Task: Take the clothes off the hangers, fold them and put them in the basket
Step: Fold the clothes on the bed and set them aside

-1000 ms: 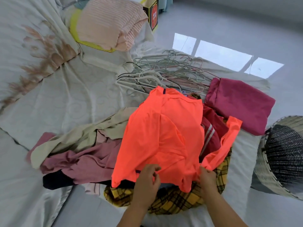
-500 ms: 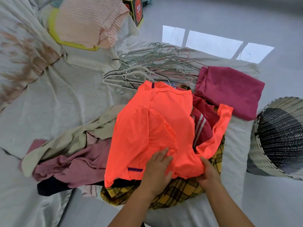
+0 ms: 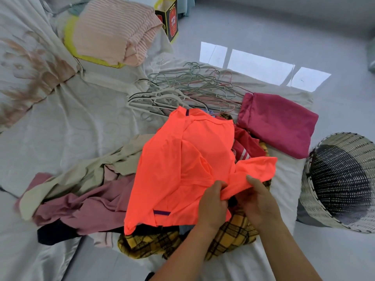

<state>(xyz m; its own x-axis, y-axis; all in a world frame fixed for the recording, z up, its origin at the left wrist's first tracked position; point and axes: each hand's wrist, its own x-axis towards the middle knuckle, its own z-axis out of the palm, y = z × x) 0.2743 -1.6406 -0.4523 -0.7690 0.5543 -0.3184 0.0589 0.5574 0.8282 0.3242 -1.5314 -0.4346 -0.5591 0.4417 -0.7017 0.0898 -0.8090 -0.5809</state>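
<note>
— While both hands meet at the near side of the heap, what does the left hand (image 3: 213, 205) hold?

— Left hand: fingers curled and pressed together, bunching the lower hem of the orange shirt (image 3: 182, 169). The knuckles face upward, and the fingertips are buried in the fabric.

— And the right hand (image 3: 259, 201)?

— Right hand: thumb laid on top of the shirt's loose sleeve, pinching it against the fingers below. Those fingers pass under the cloth, so their spread cannot be told. The two hands are just beside each other, joined by the same fold of fabric.

— Where does the shirt lie?

— On top of the clothes heaped toward the right edge of the bed (image 3: 81, 118). It covers part of a yellow plaid garment (image 3: 233, 234) and of a red garment with white stripes (image 3: 245, 147). A mauve garment (image 3: 85, 205) and a beige garment (image 3: 81, 173) trail out from beneath it toward the left.

— What else is labelled?

— Hangers (image 3: 182, 90): a tangled pile beyond the shirt, toward the far edge. Folded magenta garment (image 3: 278, 122): at the right edge, near the hangers. Basket (image 3: 341, 179): off the right edge, on the floor, its mouth tipped toward the bed.
</note>
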